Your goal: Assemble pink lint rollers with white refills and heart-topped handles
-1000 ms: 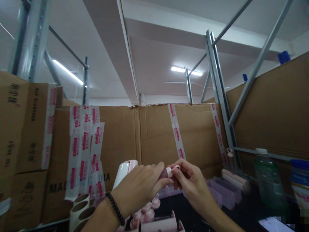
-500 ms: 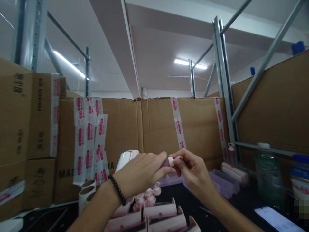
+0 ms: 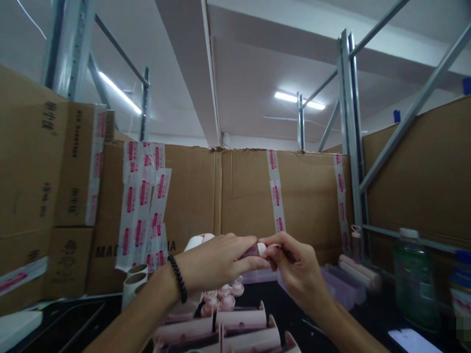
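Left hand (image 3: pixel 217 257) and right hand (image 3: pixel 298 264) had dipped slightly, fingers gripping a mauve piece (image 3: pixel 251 252) and its pale end (image 3: pixel 262 249). Uneven twisting could have dropped it.

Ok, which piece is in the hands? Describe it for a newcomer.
Find the wide cardboard wall. In front of it, the left hand and right hand hold a small piece between them. Mauve with a white end, it looks darker than the pale pink parts below.
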Tool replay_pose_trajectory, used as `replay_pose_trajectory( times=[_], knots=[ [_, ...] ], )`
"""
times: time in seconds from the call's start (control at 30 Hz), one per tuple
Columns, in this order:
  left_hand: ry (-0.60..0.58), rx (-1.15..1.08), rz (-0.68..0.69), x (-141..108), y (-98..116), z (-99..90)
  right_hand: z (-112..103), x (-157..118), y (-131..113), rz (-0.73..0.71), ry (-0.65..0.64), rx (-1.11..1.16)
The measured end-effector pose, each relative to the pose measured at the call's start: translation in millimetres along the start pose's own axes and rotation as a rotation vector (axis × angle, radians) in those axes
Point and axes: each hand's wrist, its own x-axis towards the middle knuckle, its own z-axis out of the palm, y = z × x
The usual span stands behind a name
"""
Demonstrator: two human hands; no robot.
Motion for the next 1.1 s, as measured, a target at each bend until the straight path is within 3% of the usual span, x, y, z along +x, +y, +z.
replay_pose_trajectory(
  times=[0.63,0.97,1.1],
  knots=[
    [-0.112,-0.245,0.102,-2.9,-3.2,0.5,-13.3,1.1,0.6,-0.181,-0.125,-0.168],
    [-0.083,-0.179,0.088,-1.3,-3.6,-0.8,1.1,-4.1,-1.3,-0.032,0.027,-0.035],
    [-0.057,-0.093,0.025,-2.6,1.1,-3.8,2.7,-3.1,-5.1,0.04,0.021,0.032]
  ],
)
